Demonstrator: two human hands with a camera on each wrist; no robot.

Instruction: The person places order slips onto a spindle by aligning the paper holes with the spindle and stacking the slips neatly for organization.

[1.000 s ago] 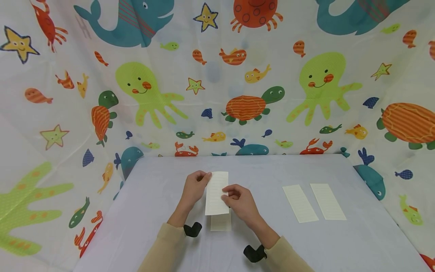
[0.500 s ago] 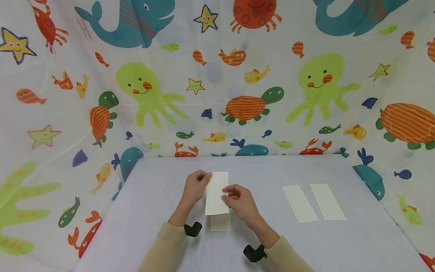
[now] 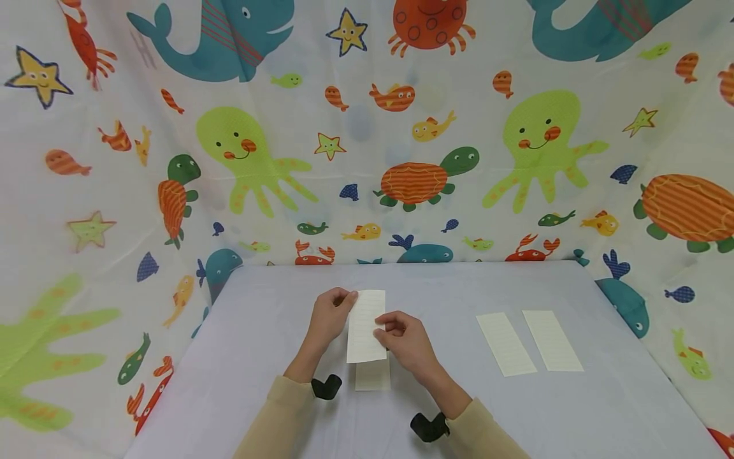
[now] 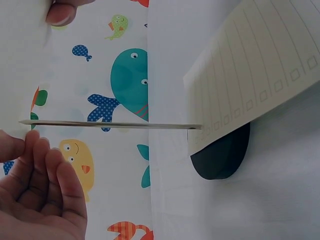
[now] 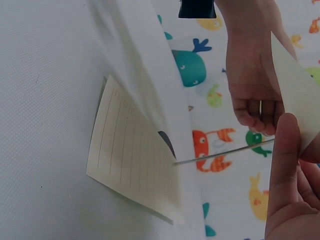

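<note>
A cream lined paper slip (image 3: 366, 331) is held up off the table in front of me. My left hand (image 3: 329, 315) pinches its upper left corner, and my right hand (image 3: 410, 341) pinches its right edge. In the left wrist view the held slip shows as a thin edge, so whether it is one sheet or several I cannot tell. Beneath it is another lined slip (image 3: 373, 377), mostly hidden in the head view; the right wrist view shows this lower slip (image 5: 132, 150) tilted. A dark rounded thing (image 4: 220, 157) sits under the lower slip, its kind unclear.
Two more cream lined slips, a left one (image 3: 507, 344) and a right one (image 3: 553, 340), lie side by side on the white-covered table (image 3: 258, 306). A curtain (image 3: 355, 229) printed with sea animals surrounds the table's back and sides. Black wrist cameras (image 3: 327, 387) are worn on both arms.
</note>
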